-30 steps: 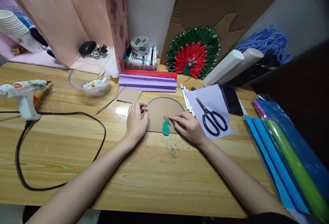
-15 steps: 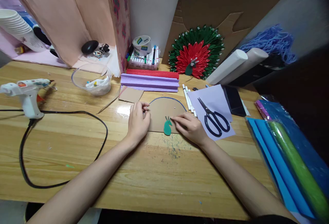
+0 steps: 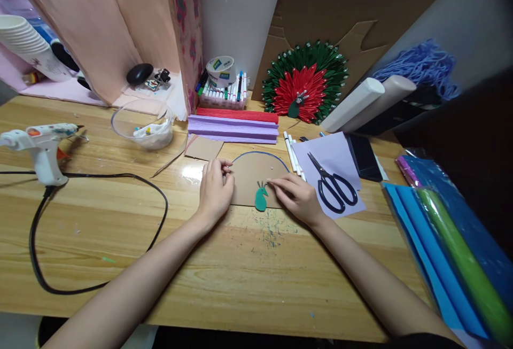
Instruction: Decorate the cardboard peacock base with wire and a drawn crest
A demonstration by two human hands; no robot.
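Observation:
A brown cardboard half-circle point(image 3: 244, 180) with a blue curved edge lies flat on the table, straight side towards me. On its lower middle rests a green bird-shaped cutout point(image 3: 260, 199), with small dark strips at its head. My left hand point(image 3: 216, 186) is closed at the cardboard's left edge, thumb and fingers curled against it. My right hand point(image 3: 295, 193) lies over the right part of the cardboard, its thumb and index finger pinched beside the cutout's head strips. What is between those fingertips is too small to make out.
Black-handled scissors point(image 3: 334, 183) lie on lilac paper point(image 3: 324, 148) at the right, beside white markers point(image 3: 290, 151). A glue gun point(image 3: 46, 148) with a looping cord stands left. Behind are a plastic bowl point(image 3: 120, 130), crepe paper point(image 3: 232, 129) and a red-green peacock point(image 3: 306, 84).
The right hand's pinched fingers have shifted very slightly beside the cutout's head. My left hand stays in place, and the view has moved a little.

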